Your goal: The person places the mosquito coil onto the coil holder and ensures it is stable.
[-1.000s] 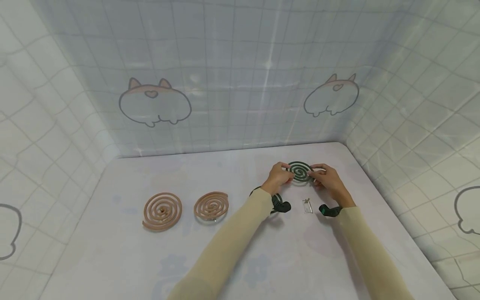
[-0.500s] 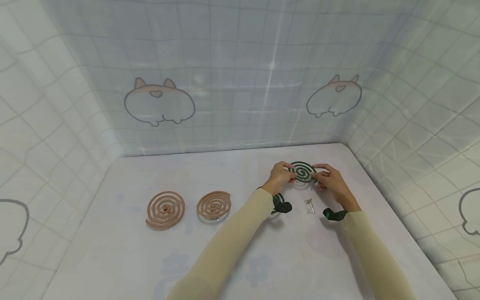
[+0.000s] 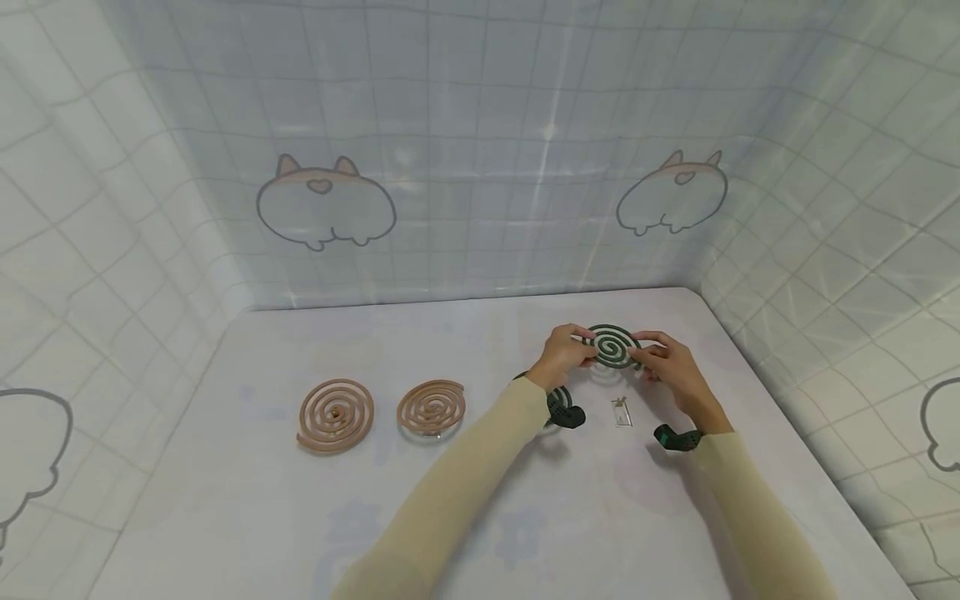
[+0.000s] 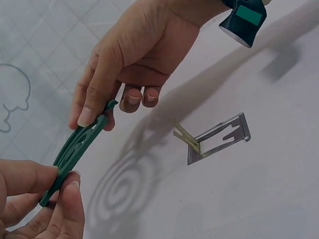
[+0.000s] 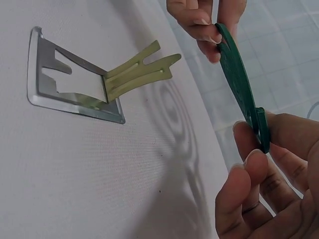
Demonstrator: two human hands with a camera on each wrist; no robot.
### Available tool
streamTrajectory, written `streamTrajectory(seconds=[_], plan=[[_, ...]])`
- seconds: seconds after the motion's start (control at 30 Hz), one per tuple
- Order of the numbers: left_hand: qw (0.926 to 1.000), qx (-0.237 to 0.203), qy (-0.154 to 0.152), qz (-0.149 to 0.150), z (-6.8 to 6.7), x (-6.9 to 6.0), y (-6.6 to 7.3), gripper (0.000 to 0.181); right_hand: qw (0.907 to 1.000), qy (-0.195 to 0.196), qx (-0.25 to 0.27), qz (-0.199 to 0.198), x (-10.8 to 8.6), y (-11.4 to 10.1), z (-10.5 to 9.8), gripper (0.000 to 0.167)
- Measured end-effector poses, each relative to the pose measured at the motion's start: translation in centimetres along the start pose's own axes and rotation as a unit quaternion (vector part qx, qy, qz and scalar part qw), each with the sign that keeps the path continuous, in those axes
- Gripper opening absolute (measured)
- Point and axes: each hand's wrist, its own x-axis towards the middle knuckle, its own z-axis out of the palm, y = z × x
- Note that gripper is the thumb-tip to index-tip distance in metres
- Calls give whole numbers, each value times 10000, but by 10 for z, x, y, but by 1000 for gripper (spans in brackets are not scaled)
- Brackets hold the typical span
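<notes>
A green mosquito coil (image 3: 612, 347) is held up over the table, pinched at its left edge by my left hand (image 3: 564, 348) and at its right edge by my right hand (image 3: 670, 365). In the left wrist view the coil (image 4: 75, 152) appears nearly edge-on, with thumbs and fingers at both ends. Just below the hands lies a small metal coil stand (image 3: 622, 412). Its forked prong (image 5: 142, 72) is bent up from the flat frame. Another green coil (image 3: 558, 398) sits beneath my left wrist, mostly hidden.
Two brown mosquito coils, a left one (image 3: 335, 417) and a right one (image 3: 431, 408), lie on the left half of the white table (image 3: 247, 517). A bit of metal shows under the right one. Tiled-pattern curtains (image 3: 465, 167) enclose the back and sides.
The head view has shifted slightly. Both hands keep their pinch on the green coil, which has moved a little to the right. The stand and brown coils lie as before.
</notes>
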Motion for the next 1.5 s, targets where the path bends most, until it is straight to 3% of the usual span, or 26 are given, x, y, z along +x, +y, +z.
streamTrajectory(seconds=[0.6,1.07,1.5], plan=[[9996,187,-231,-10,3,-8,0,24,9996,-117,93,-238,-19,-2,-5,54],[9977,626,-238,-114,2,-16,-4,19,9991,-192,279,-239,-29,3,-5,49],[9975,470,-524,-21,2,-26,-5,29,9991,-166,226,-328,-36,7,-8,46]])
